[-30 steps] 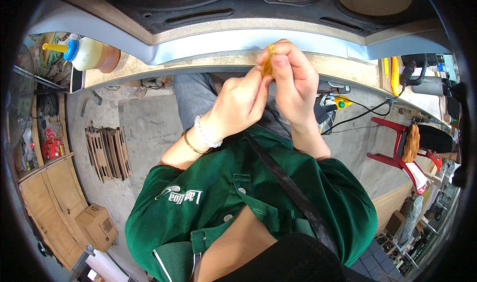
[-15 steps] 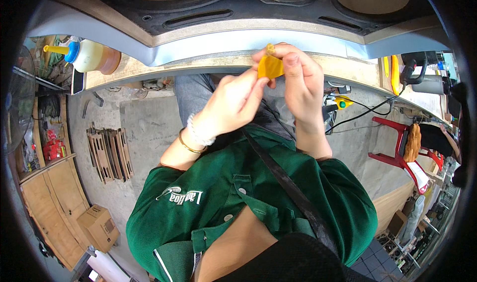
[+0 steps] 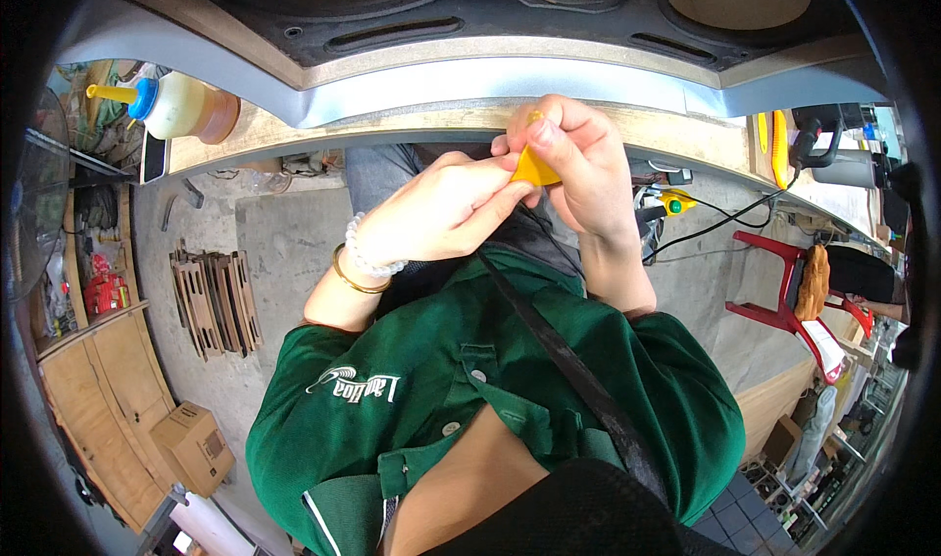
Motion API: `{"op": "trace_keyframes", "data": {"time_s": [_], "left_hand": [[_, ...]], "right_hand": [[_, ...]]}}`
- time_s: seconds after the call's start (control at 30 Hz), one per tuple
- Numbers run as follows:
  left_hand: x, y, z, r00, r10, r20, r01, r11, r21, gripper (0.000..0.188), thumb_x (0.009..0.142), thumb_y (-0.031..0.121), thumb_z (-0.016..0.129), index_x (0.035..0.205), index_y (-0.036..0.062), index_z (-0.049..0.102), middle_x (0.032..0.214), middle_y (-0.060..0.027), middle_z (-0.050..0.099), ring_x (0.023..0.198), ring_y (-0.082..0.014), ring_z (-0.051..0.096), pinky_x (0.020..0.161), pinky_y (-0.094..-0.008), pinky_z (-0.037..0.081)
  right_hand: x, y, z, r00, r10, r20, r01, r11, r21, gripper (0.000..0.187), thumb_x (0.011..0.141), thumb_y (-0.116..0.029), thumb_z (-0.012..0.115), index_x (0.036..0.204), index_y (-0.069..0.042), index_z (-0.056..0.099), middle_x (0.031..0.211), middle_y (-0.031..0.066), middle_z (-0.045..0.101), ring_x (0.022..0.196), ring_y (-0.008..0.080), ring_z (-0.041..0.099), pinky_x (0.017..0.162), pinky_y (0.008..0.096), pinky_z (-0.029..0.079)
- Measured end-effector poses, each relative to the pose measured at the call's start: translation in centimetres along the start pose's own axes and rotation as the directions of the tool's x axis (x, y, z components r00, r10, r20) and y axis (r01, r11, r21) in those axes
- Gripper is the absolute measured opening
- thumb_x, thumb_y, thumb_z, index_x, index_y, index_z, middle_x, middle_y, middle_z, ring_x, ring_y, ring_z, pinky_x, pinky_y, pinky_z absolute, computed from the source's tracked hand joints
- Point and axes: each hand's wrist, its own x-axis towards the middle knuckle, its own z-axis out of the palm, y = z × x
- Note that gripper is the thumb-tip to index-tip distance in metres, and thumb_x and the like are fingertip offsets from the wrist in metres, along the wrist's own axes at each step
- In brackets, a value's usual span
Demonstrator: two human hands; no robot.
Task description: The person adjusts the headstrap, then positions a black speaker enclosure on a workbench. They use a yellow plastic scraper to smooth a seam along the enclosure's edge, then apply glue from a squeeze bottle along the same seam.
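Observation:
Both hands meet in front of my chest, just short of the bench edge. Pinched between them is a small, flat yellow piece (image 3: 535, 168) that looks like plastic; its exact kind does not show. My left hand (image 3: 441, 203) is closed on its left side with thumb and fingertips. My right hand (image 3: 586, 169) grips it from the right, the thumb laid over its upper part. A bit of yellow pokes out above the right thumb. Fingers hide much of the piece.
Beyond my hands, a large black speaker cabinet (image 3: 549, 29) with round cut-outs lies on the wooden bench (image 3: 294, 135). A glue bottle (image 3: 191, 108) with a yellow nozzle stands left. Right are a yellow coiled hose (image 3: 780, 145) and a red stool (image 3: 774, 301). Slotted boards (image 3: 213, 303) lean on the floor.
My hands have drawn slightly nearer to me. The right hand has closed further over the yellow piece, so less of it shows. My left wrist has turned a little.

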Motion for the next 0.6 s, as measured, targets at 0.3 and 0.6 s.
{"op": "trace_keyframes", "data": {"time_s": [0.3, 0.6], "left_hand": [[-0.4, 0.5, -0.8, 0.961, -0.274, 0.043, 0.277, 0.956, -0.095, 0.013, 0.09, 0.01, 0.047, 0.084, 0.0023, 0.057, 0.058, -0.0095, 0.053, 0.048, -0.0201, 0.052, 0.049, -0.0291, 0.041], [-0.3, 0.1, -0.4, 0.947, -0.11, 0.302, 0.103, 0.994, 0.036, 0.014, 0.091, 0.012, 0.047, 0.087, 0.0051, 0.058, 0.053, -0.001, 0.044, 0.045, -0.0106, 0.044, 0.046, -0.0253, 0.036]], "right_hand": [[-0.2, -1.2, 0.0, 0.998, -0.059, -0.018, 0.056, 0.989, -0.139, 0.016, 0.089, -0.009, 0.055, 0.097, 0.005, 0.061, 0.095, 0.0158, 0.065, 0.072, 0.0151, 0.063, 0.056, 0.024, 0.052], [-0.2, -2.4, -1.9, 0.871, -0.429, -0.24, 0.406, 0.903, -0.141, 0.011, 0.09, -0.007, 0.048, 0.091, 0.001, 0.055, 0.09, 0.013, 0.057, 0.088, 0.0211, 0.058, 0.084, 0.0395, 0.049]]}}
